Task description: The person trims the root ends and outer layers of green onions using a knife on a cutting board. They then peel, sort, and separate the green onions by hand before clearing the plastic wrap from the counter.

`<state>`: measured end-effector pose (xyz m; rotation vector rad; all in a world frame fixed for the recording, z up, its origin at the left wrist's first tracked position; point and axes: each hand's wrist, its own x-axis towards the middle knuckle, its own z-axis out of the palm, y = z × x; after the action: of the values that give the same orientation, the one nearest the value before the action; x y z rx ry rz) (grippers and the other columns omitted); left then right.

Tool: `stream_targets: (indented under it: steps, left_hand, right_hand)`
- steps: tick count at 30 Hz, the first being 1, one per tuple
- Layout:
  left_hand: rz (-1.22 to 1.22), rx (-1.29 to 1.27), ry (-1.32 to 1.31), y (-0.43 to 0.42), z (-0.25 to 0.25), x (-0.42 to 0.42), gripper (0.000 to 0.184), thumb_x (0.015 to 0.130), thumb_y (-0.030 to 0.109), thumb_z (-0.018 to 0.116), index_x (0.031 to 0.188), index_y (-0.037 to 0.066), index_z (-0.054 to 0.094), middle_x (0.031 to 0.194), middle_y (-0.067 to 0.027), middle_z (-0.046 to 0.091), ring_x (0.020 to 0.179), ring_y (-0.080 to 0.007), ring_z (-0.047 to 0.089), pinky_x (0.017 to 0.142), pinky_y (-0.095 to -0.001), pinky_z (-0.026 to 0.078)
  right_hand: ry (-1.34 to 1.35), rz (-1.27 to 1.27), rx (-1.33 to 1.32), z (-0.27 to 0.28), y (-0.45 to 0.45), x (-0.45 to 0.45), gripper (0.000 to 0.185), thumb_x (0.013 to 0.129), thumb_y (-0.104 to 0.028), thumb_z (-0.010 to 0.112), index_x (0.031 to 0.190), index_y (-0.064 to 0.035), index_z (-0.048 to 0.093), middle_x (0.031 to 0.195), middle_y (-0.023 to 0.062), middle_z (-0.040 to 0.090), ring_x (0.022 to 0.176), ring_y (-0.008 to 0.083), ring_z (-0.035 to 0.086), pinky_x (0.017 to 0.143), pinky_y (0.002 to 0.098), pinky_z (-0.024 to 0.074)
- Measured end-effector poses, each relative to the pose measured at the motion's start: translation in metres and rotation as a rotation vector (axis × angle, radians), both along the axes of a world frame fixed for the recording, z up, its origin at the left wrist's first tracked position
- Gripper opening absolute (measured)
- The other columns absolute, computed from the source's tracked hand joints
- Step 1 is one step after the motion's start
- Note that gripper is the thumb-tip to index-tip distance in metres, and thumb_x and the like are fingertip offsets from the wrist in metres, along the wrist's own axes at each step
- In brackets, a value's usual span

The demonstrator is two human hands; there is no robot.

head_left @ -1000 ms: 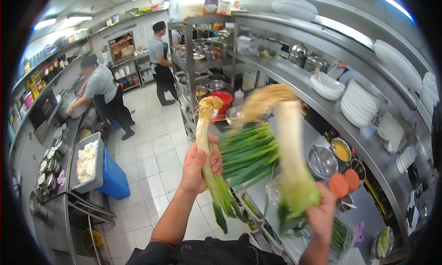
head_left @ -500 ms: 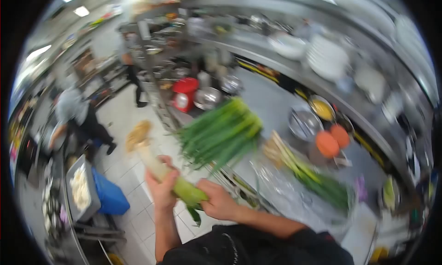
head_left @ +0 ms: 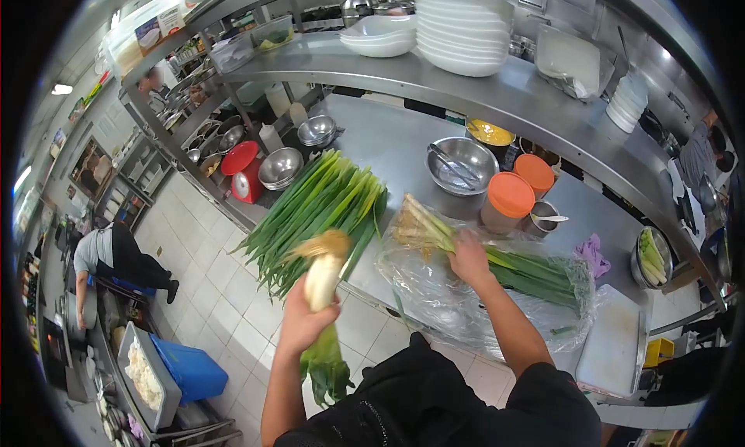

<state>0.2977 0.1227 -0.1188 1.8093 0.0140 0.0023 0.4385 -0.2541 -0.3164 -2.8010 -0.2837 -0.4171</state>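
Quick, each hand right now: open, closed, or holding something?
Left hand: closed around leek, root end up.
Right hand: on the bundle of green stalks; whether it's gripping cannot be told.

My left hand (head_left: 309, 319) is curled closed before me; my right hand (head_left: 469, 258) is stretched forward, its back upward.

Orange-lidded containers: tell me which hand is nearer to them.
Right. The right hand is at the leek bundle, just in front and left of the containers; the left hand, holding a single leek, is well to their left.
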Motion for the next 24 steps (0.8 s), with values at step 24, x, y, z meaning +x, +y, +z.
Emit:
stream_targets:
  steps: [24]
  left_hand:
    - [-0.081,-0.179,0.257,-0.105,-0.116,0.111,0.048,0.076,0.002,0.08,0.122,-0.001,0.067,0.105,-0.0058,0.069,0.093,-0.0173,0.065,0.085,-0.0334,0.054]
  right_hand:
    - [0.862,0.195,0.079,0.124,-0.048,0.003,0.059,0.086,-0.015,0.059,0.144,-0.0043,0.052,0.123,0.0291,0.071,0.115,0.0464,0.068,0.097,0.0544,0.0524]
